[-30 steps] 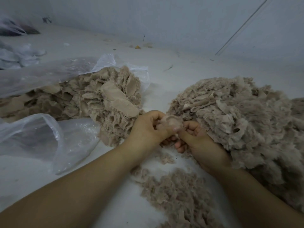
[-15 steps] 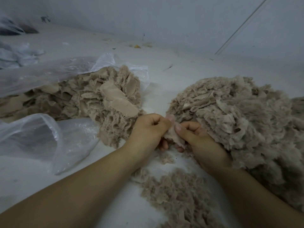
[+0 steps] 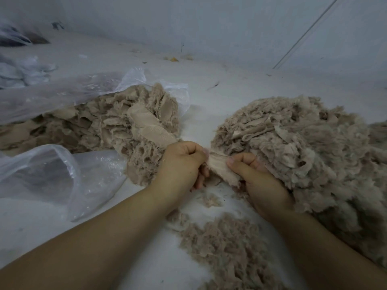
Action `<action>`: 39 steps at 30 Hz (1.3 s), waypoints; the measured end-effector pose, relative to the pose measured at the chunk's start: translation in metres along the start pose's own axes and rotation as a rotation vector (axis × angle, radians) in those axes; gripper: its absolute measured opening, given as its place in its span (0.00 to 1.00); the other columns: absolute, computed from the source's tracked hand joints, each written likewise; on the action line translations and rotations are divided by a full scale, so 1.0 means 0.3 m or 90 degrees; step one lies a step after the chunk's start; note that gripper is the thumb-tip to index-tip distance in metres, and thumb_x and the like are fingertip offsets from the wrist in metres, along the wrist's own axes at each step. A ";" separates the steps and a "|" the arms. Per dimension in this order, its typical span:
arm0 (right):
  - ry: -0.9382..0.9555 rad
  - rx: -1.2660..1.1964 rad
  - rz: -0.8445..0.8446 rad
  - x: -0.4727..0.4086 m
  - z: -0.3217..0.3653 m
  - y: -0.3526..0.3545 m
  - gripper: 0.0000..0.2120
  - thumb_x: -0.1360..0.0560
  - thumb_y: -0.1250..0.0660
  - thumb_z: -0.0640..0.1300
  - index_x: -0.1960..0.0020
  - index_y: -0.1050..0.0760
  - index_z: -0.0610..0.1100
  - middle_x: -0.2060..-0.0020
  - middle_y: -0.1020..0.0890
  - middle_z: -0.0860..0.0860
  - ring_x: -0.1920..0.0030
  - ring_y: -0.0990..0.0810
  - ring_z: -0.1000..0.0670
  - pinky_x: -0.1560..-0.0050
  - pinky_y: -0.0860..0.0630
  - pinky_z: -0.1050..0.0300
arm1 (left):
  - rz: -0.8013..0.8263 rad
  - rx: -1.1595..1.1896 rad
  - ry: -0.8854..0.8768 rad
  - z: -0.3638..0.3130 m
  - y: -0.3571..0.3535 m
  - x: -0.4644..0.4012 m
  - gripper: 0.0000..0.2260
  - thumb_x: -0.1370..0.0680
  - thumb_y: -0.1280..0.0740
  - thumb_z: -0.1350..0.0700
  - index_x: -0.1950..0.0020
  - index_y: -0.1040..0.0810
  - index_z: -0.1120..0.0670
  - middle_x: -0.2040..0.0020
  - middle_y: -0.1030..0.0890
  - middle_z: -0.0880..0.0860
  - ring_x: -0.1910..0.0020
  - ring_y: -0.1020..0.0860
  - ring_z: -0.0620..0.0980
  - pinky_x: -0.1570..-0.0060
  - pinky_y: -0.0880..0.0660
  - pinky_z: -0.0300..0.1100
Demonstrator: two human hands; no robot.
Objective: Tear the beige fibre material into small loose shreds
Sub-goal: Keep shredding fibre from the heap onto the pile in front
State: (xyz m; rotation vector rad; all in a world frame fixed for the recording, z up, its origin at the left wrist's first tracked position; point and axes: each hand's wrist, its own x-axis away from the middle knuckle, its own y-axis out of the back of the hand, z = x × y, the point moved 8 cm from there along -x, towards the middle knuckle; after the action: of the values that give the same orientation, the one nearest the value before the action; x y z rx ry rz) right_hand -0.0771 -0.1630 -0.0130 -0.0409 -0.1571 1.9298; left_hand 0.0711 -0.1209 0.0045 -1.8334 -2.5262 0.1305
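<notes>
A small piece of beige fibre material (image 3: pixel 219 167) is stretched between both hands at the centre. My left hand (image 3: pixel 182 162) pinches its left end with curled fingers. My right hand (image 3: pixel 257 181) grips its right end, thumb on top. To the left a heap of larger beige pieces (image 3: pixel 117 126) spills from a clear plastic bag (image 3: pixel 69 97). At the right, behind my right hand, lies a big mound of torn beige fibre (image 3: pixel 303 147). Loose fine shreds (image 3: pixel 222 243) are scattered on the white surface below my hands.
A second clear plastic bag (image 3: pixel 52 176) lies open at the left front. Crumpled white plastic (image 3: pixel 23 70) sits at the far left. A pale wall (image 3: pixel 209 24) bounds the white surface (image 3: pixel 240 84) at the back, with small bits of debris (image 3: pixel 173 59) along its foot.
The hands have drawn slightly apart, and the beige piece that was bunched between the fingertips is now pulled out flat between them.
</notes>
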 end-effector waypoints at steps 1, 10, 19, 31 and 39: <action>0.001 0.000 0.008 0.000 -0.003 -0.002 0.09 0.21 0.37 0.40 0.61 0.27 0.43 0.72 0.21 0.50 0.72 0.23 0.53 0.72 0.26 0.60 | 0.002 -0.017 0.014 0.001 -0.004 0.002 0.12 0.21 0.36 0.63 0.64 0.24 0.64 0.76 0.26 0.57 0.84 0.34 0.50 0.81 0.38 0.35; 0.024 0.033 0.070 0.020 0.027 -0.045 0.09 0.27 0.33 0.43 0.55 0.22 0.36 0.61 0.18 0.36 0.61 0.19 0.40 0.56 0.21 0.47 | 0.088 -0.093 -0.047 -0.035 -0.029 0.009 0.03 0.24 0.28 0.56 0.55 0.19 0.55 0.69 0.24 0.59 0.78 0.28 0.53 0.80 0.32 0.38; 0.007 0.021 0.013 0.000 0.006 0.004 0.07 0.22 0.37 0.41 0.58 0.26 0.42 0.75 0.23 0.48 0.78 0.29 0.53 0.75 0.30 0.63 | 0.023 -0.037 -0.097 -0.087 0.046 -0.010 0.12 0.20 0.35 0.60 0.60 0.23 0.66 0.77 0.26 0.56 0.85 0.35 0.50 0.81 0.39 0.33; 0.007 0.019 0.065 0.005 0.009 -0.033 0.09 0.34 0.31 0.51 0.65 0.18 0.46 0.73 0.19 0.48 0.77 0.24 0.55 0.77 0.28 0.65 | 0.160 -0.224 0.017 -0.038 -0.024 0.016 0.20 0.32 0.24 0.44 0.61 0.28 0.59 0.77 0.24 0.55 0.81 0.25 0.55 0.81 0.33 0.37; 0.013 0.051 0.073 0.006 0.017 -0.040 0.13 0.20 0.39 0.45 0.59 0.20 0.42 0.74 0.22 0.49 0.77 0.28 0.57 0.76 0.31 0.66 | 0.016 -0.073 -0.103 -0.092 0.003 0.009 0.11 0.24 0.30 0.66 0.64 0.26 0.55 0.75 0.27 0.56 0.84 0.32 0.47 0.82 0.36 0.34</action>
State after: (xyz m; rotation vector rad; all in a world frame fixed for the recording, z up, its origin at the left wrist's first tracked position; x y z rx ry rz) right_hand -0.0672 -0.1577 -0.0062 -0.0163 -0.0652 2.0472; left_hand 0.0729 -0.1165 0.0319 -1.9734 -2.6697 0.1433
